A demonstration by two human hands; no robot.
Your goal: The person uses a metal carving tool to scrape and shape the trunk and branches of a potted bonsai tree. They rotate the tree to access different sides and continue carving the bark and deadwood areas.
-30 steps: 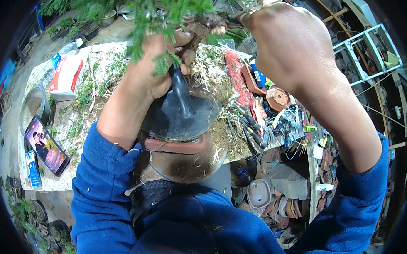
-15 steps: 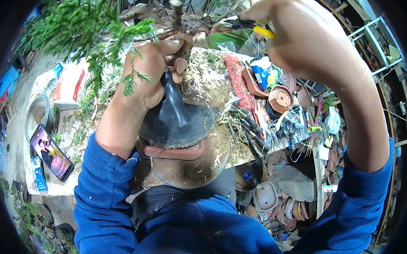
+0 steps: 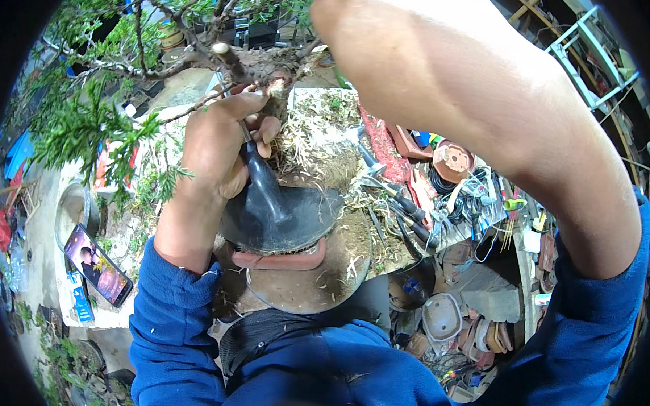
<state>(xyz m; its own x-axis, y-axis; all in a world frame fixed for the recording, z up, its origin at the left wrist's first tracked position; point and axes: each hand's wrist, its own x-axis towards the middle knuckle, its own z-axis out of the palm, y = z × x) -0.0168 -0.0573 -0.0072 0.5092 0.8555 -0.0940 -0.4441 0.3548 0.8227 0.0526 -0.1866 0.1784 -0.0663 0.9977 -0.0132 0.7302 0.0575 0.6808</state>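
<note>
- Worktable (image 3: 140, 247), beneath both hands.
- Small conifer (image 3: 257, 66), trunk at the left hand's fingers, branches spreading above it and leftward.
- Black cover (image 3: 268, 223), just below the left hand.
- Left hand (image 3: 217, 139), fingers curled around the trunk.
- Right hand (image 3: 375, 30), right of the trunk; fingers hidden, grip cannot be told.
- Lit phone (image 3: 98, 265), left of the left hand.

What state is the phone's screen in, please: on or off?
On: the phone at the table's left end has a lit screen, showing a colourful picture.

Left fingers (image 3: 267, 130) curled, arms (image 3: 510, 122) forward
</note>
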